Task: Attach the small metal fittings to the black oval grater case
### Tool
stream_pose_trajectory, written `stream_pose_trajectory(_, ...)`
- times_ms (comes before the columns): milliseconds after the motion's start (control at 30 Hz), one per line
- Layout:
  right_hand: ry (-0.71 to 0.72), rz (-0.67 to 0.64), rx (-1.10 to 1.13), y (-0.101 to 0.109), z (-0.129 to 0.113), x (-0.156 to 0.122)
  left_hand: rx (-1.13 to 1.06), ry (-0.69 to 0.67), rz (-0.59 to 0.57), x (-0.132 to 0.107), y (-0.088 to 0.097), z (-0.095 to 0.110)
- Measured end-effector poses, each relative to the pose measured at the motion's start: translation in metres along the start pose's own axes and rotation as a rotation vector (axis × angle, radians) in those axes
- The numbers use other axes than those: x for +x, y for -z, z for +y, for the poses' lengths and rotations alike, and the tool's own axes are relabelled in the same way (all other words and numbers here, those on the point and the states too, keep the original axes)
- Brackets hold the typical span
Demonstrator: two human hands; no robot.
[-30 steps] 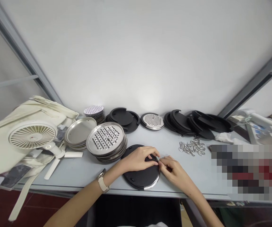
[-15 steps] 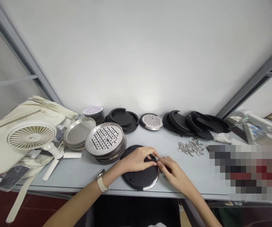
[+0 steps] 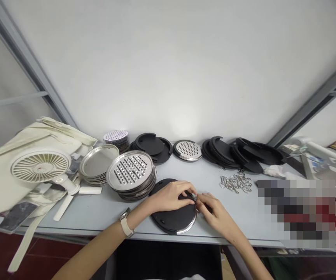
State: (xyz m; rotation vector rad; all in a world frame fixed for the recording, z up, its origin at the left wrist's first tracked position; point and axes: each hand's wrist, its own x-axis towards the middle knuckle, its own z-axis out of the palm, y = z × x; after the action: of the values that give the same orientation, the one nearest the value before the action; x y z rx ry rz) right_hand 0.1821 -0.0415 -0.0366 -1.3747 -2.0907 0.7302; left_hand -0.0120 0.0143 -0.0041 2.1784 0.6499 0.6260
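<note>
A round black disc (image 3: 172, 221) with a shiny metal rim along its right side lies flat near the table's front edge. My left hand (image 3: 172, 196) rests across its top, thumb and fingers curled and closed at the right rim. There a small silvery metal piece (image 3: 194, 196) shows between my two hands. My right hand (image 3: 213, 210) pinches at this piece from the right; the fingertips hide most of it, so its exact shape cannot be told. A pile of small wire hooks or rings (image 3: 236, 182) lies on the table beyond my right hand.
Stacked round metal grater plates (image 3: 130, 171) and plain metal discs (image 3: 98, 162) stand at left, beside a white fan (image 3: 41, 166) and a cream bag (image 3: 7, 171). Black round holders (image 3: 223, 149) and a perforated disc (image 3: 188, 149) line the wall. A blurred patch (image 3: 299, 210) covers the right.
My right fingertips have shifted very slightly at the disc's rim, and the metal piece shows at a slightly different angle. My left hand and the disc have hardly moved.
</note>
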Motion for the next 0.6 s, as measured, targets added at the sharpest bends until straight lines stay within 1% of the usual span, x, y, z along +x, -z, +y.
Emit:
stream_pose_trajectory(267,-0.007,0.010,0.028,0.0008,0.0015,-0.0007,-0.005,-0.033,0.000,0.0005,0.0006,-0.0006)
stream_pose_trajectory(600,0.032,0.012,0.023,-0.0017,0.0043,0.0022,0.020,-0.054,-0.006,0.0001,-0.0004,-0.0034)
